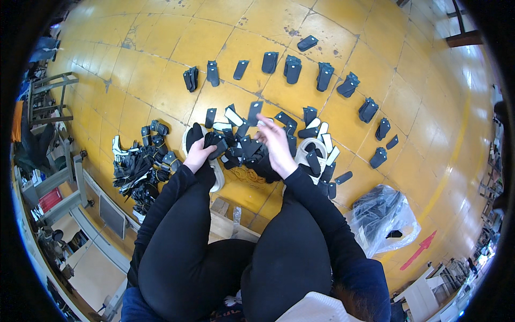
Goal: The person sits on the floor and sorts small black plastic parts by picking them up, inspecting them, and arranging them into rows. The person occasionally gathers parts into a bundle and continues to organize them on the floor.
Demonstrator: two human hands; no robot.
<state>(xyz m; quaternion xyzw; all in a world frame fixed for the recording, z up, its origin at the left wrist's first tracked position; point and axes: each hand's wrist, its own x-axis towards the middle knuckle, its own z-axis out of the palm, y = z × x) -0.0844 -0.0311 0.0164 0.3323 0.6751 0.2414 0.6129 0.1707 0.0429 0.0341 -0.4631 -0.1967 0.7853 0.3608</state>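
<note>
My left hand (199,154) is closed round a small stack of dark flat pieces (218,145), above my left shoe. Between the fingertips of my right hand (274,142) is one flat black rectangular piece (255,113) with a small pale label at its top end. Below and between the hands lies a loose heap of black pieces (251,146), with white strips (233,116) among them. My right shoe (311,156) is white, and several black pieces lie on and around it.
Neat stacks of black pieces (292,70) form an arc across the yellow tiled floor (225,32). A pile of bundled dark pieces (153,166) lies at left. Yellow bands (247,175) are near my feet. A clear plastic bag (382,217) sits at right, a metal frame (80,188) at left.
</note>
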